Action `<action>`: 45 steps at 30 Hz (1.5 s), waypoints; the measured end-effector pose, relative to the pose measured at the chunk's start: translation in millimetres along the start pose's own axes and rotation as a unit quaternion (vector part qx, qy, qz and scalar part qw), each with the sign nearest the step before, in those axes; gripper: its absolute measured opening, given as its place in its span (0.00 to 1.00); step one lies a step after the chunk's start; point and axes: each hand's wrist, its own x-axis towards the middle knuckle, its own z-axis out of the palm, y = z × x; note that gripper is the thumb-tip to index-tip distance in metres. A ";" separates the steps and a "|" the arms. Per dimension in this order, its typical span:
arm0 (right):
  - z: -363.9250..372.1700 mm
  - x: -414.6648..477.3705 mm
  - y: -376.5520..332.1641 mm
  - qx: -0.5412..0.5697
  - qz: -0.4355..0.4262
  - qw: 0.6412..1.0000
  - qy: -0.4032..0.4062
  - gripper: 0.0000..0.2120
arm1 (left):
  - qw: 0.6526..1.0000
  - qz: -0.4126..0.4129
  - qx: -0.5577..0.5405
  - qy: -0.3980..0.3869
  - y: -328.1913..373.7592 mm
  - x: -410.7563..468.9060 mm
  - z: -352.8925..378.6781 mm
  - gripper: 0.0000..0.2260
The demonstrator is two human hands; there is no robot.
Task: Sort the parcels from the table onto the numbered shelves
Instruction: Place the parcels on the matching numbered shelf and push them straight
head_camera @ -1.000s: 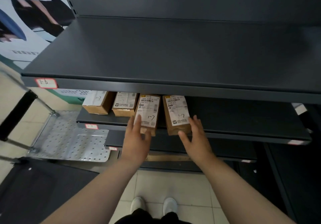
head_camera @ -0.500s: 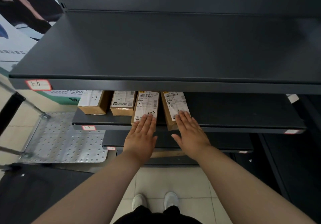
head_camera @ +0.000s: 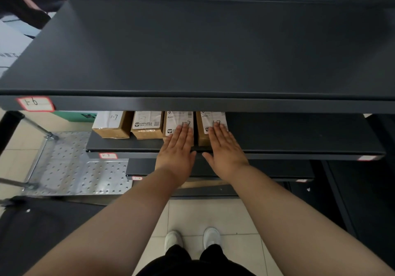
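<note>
Both hands lie flat with fingers straight and together, gripping nothing. The left hand (head_camera: 176, 147) presses its palm on the top of the third cardboard parcel (head_camera: 177, 121) from the left, and the right hand (head_camera: 224, 147) does the same on the fourth parcel (head_camera: 210, 123) beside it. These two parcels stand close together on the shelf tagged 1-7 (head_camera: 299, 147), their white labels each marked 1-7 by hand (the upper ends are hidden under the shelf above). Further left on the same shelf sit two more cardboard parcels: the first parcel (head_camera: 112, 123) and the second parcel (head_camera: 147, 124), just beside each other. The shelf above, tagged 1-6 (head_camera: 192, 51), is dark grey. A perforated metal trolley (head_camera: 74, 168) stands on the tiled floor at the left.
</note>
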 end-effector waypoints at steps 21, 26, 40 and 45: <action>25.7 -51.4 -4.2 0.071 -0.049 0.996 -0.011 0.29 | 0.999 0.014 0.028 0.021 0.6 -39.0 4.0 0.26; 31.1 -69.9 -0.7 0.051 -0.061 0.997 -0.008 0.30 | 0.999 -0.008 0.043 0.009 9.7 -60.1 10.0 0.27; 30.1 -118.7 -15.5 -0.003 0.043 0.999 0.033 0.29 | 0.995 0.090 0.040 0.007 13.0 -91.1 12.9 0.27; 42.0 -151.1 -44.6 0.011 0.139 0.987 0.085 0.36 | 0.984 0.171 0.047 0.005 -8.7 -109.0 9.9 0.27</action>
